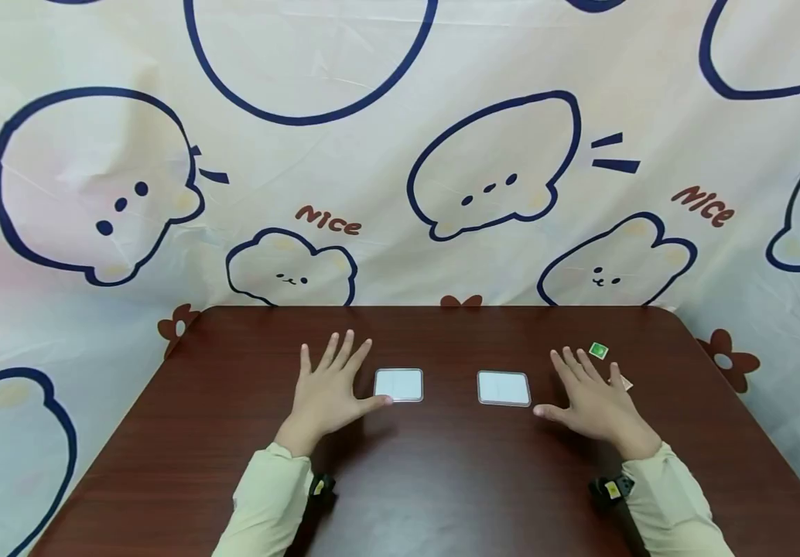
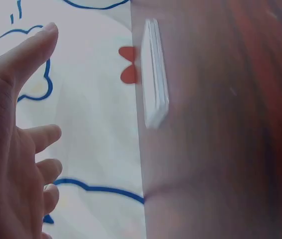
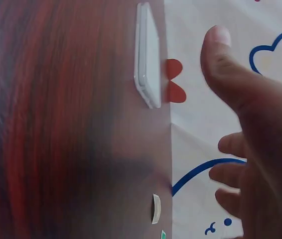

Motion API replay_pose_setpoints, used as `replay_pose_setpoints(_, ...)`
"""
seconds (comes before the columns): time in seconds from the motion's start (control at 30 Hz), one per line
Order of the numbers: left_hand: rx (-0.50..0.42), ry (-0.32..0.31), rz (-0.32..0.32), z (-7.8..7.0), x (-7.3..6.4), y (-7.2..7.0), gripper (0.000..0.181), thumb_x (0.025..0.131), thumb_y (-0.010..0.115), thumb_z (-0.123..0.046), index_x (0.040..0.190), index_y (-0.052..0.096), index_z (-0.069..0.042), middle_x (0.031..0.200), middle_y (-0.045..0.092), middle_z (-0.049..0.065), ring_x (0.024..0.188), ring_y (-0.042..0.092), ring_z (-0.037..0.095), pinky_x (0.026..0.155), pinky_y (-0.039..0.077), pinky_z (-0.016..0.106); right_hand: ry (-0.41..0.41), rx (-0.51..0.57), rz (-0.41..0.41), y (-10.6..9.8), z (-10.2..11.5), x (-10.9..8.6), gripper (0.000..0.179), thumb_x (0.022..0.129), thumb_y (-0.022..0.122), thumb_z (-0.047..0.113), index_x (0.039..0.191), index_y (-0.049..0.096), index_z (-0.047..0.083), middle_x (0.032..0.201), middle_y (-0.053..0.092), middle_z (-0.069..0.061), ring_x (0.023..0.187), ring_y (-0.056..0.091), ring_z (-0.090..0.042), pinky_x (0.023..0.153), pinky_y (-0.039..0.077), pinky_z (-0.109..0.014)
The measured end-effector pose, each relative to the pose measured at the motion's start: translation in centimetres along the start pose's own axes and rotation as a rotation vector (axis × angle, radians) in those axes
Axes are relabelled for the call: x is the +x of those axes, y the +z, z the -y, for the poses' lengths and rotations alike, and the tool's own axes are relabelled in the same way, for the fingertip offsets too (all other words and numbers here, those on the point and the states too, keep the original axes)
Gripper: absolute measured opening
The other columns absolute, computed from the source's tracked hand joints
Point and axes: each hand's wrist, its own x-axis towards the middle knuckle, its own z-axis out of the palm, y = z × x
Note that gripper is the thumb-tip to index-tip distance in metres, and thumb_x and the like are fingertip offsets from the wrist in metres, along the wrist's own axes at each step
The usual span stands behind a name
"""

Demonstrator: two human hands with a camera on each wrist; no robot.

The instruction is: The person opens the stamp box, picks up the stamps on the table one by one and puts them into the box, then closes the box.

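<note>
Two flat white rectangular cases lie side by side on the dark wooden table. My left hand (image 1: pixel 330 391), fingers spread, is beside the left case (image 1: pixel 398 385), and its thumb overlaps that case's lower corner in the head view. In the left wrist view the case (image 2: pixel 154 74) shows a thin, layered edge, apart from the thumb. To the right of the other case (image 1: pixel 504 388) my right hand (image 1: pixel 591 398) is spread too, holding nothing. A small green piece (image 1: pixel 598 351) lies beyond its fingers. Another small pale piece (image 1: pixel 626 383) is partly hidden behind them.
The brown table (image 1: pixel 428 495) reaches back to a cream curtain (image 1: pixel 386 178) printed with cartoon figures. The same cloth hangs along both sides. A dark camera mount sits at each wrist, such as the right one (image 1: pixel 611 489).
</note>
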Motion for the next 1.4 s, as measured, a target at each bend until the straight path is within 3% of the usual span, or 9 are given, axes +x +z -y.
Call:
replay_pose_setpoints(0.27, 0.043, 0.075, 0.050, -2.7, 3.0, 0.2, 0.096, 0.078, 0.050, -0.079, 0.154, 0.022, -0.028, 0.162, 0.013, 0.004, 0.151, 0.008, 0.027, 0.115, -0.003, 0.064, -0.108, -0.037, -0.038, 0.3, -0.2, 2.1, 0.092, 0.079, 0.067, 0.062, 0.145, 0.040, 0.004, 0.147, 0.044, -0.020, 0.137, 0.038, -0.042, 0.105, 0.026, -0.067)
replay_pose_setpoints(0.6, 0.049, 0.151, 0.076, -6.1, 5.8, 0.9, 0.095, 0.077, 0.052, -0.079, 0.153, 0.026, -0.029, 0.162, 0.017, 0.004, 0.151, 0.011, 0.024, 0.116, 0.002, 0.062, -0.172, -0.012, 0.022, 0.7, 0.6, 3.9, 0.090, 0.075, 0.073, 0.058, 0.143, 0.045, 0.006, 0.142, 0.051, -0.017, 0.133, 0.044, -0.039, 0.099, 0.035, -0.061)
replay_pose_setpoints(0.8, 0.070, 0.200, 0.070, -7.5, 6.9, 1.8, 0.099, 0.072, 0.052, -0.084, 0.152, 0.028, -0.031, 0.160, 0.023, 0.004, 0.150, 0.018, 0.025, 0.115, 0.010, 0.062, -0.190, 0.000, 0.034, 1.2, 0.9, 4.3, 0.089, 0.074, 0.074, 0.058, 0.141, 0.047, 0.006, 0.137, 0.055, -0.016, 0.126, 0.050, -0.036, 0.096, 0.037, -0.061)
replay_pose_setpoints(0.93, 0.037, 0.226, 0.078, -8.3, 7.5, 2.4, 0.100, 0.070, 0.054, -0.084, 0.152, 0.029, -0.031, 0.160, 0.026, 0.004, 0.149, 0.022, 0.026, 0.116, 0.012, 0.061, -0.179, -0.014, 0.052, 1.4, 0.9, 4.6, 0.089, 0.072, 0.074, 0.061, 0.140, 0.048, 0.008, 0.135, 0.056, -0.013, 0.124, 0.051, -0.034, 0.094, 0.039, -0.060)
replay_pose_setpoints(1.23, 0.004, 0.303, 0.097, -9.3, 8.2, 3.2, 0.100, 0.070, 0.057, -0.082, 0.151, 0.033, -0.029, 0.156, 0.035, 0.005, 0.142, 0.035, 0.028, 0.113, 0.024, 0.057, -0.230, 0.023, 0.088, 1.5, 1.4, 5.2, 0.086, 0.073, 0.074, 0.058, 0.137, 0.051, 0.006, 0.133, 0.057, -0.012, 0.121, 0.052, -0.034, 0.095, 0.040, -0.058)
replay_pose_setpoints(1.4, -0.001, 0.308, 0.097, -9.7, 8.4, 4.1, 0.099, 0.069, 0.057, -0.083, 0.150, 0.035, -0.030, 0.152, 0.041, 0.004, 0.139, 0.040, 0.027, 0.112, 0.026, 0.055, -0.223, -0.005, 0.096, 1.5, 1.3, 5.3, 0.085, 0.073, 0.075, 0.057, 0.137, 0.051, 0.007, 0.132, 0.058, -0.010, 0.119, 0.052, -0.032, 0.095, 0.040, -0.057)
